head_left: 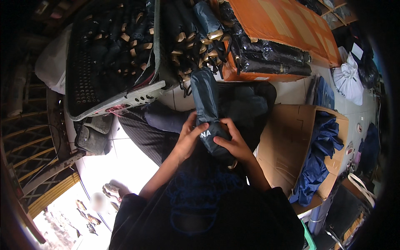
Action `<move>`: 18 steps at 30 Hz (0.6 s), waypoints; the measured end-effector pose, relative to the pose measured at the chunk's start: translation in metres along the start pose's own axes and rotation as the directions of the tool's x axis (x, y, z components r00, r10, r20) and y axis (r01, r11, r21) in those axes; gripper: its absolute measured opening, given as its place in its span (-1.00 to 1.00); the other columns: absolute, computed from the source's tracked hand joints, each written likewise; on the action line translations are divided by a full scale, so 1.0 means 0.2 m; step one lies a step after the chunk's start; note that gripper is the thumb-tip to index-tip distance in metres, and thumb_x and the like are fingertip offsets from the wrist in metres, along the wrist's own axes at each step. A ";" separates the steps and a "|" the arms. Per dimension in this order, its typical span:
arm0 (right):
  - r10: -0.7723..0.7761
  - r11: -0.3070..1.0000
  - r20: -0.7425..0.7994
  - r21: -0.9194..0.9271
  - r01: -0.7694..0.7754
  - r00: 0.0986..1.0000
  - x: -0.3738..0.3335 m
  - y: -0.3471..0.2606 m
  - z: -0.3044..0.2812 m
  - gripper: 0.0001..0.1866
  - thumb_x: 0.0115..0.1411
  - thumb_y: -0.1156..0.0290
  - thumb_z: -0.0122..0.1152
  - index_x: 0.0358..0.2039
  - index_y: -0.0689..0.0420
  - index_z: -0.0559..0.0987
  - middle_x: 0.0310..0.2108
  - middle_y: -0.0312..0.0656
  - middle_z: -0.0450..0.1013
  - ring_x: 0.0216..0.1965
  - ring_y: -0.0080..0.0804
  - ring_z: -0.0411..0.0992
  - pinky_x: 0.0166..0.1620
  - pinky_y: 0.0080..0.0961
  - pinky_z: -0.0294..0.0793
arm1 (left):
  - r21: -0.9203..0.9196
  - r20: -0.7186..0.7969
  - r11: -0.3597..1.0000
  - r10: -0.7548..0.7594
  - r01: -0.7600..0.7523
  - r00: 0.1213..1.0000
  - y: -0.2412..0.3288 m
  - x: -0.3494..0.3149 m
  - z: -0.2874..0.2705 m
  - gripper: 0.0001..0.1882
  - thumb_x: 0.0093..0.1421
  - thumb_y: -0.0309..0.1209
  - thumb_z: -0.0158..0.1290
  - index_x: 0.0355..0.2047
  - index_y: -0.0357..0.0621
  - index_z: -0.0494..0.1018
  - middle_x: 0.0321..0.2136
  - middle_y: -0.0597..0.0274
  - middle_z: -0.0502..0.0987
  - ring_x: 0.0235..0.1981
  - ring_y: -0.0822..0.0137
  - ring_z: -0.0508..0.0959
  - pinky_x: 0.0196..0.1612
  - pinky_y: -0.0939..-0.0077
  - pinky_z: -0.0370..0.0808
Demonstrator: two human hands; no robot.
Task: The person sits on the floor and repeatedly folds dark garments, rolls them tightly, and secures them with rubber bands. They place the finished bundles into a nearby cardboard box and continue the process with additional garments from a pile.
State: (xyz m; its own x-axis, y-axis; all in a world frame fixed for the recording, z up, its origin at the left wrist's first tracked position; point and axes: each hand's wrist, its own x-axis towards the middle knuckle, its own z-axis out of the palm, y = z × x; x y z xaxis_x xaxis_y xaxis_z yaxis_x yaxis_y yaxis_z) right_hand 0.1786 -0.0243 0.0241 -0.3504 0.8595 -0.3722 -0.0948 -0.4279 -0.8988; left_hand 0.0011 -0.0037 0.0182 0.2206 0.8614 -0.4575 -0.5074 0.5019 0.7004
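A folded umbrella [206,93], dark blue-grey with white print on its fabric, lies lengthwise in front of my body, over my lap. Around its left side my left hand [189,135] is closed, thumb on the print. My right hand [234,139] grips the other side, thumb pressed on the fabric and fingers wrapped behind. The umbrella's near end, with a small light-brown piece [232,164] beside it, points toward my chest. Just past its far end lies a pile of folded umbrellas [196,37] with wooden-looking handles.
At the far left stands a dark perforated plastic crate [146,92] full of similar umbrellas. An orange taped carton [287,25] holds plastic-wrapped black packs [271,58]. To my right, an opened cardboard box [283,146] contains blue fabric [316,162]. A white sack [348,79] sits farther right.
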 end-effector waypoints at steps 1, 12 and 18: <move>-0.012 1.000 -0.012 0.007 0.012 1.000 0.00 0.02 0.00 -0.44 0.17 0.45 0.23 0.12 0.13 0.19 -0.03 -0.12 0.33 0.01 -0.42 0.31 0.04 -0.49 0.32 | -0.038 0.078 0.996 -0.078 0.081 0.994 0.00 0.00 -0.01 -0.52 0.16 -0.42 0.14 0.04 -0.31 0.27 -0.10 0.19 0.45 -0.07 0.41 0.42 0.05 0.50 0.29; 0.036 0.989 -0.092 0.143 -0.022 0.995 0.00 0.05 0.02 -0.33 0.14 0.42 0.25 0.22 0.13 0.19 0.10 -0.08 0.27 0.13 -0.32 0.26 0.14 -0.45 0.24 | 0.072 -0.121 0.995 0.084 -0.075 0.989 -0.10 -0.03 -0.03 -0.75 0.22 -0.34 0.11 -0.21 -0.27 0.44 -0.29 0.29 0.52 -0.21 0.53 0.43 -0.06 0.60 0.31; 0.028 0.989 -0.094 0.145 -0.014 0.995 0.01 0.04 0.02 -0.35 0.14 0.43 0.23 0.23 0.13 0.22 0.12 -0.09 0.28 0.15 -0.33 0.24 0.17 -0.46 0.21 | 0.258 -0.228 0.960 0.165 -0.104 0.959 -0.10 -0.07 0.03 -0.71 0.20 -0.30 0.15 -0.22 -0.30 0.42 -0.32 0.24 0.53 -0.25 0.52 0.45 -0.12 0.60 0.36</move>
State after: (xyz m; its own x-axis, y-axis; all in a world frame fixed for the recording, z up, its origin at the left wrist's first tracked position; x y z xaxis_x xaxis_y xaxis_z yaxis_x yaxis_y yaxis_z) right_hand 0.1733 -0.0274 0.0165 -0.2636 0.8698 -0.4170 -0.2243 -0.4757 -0.8505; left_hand 0.0126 -0.0256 0.0139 -0.0624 0.8918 -0.4481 -0.2952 0.4124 0.8618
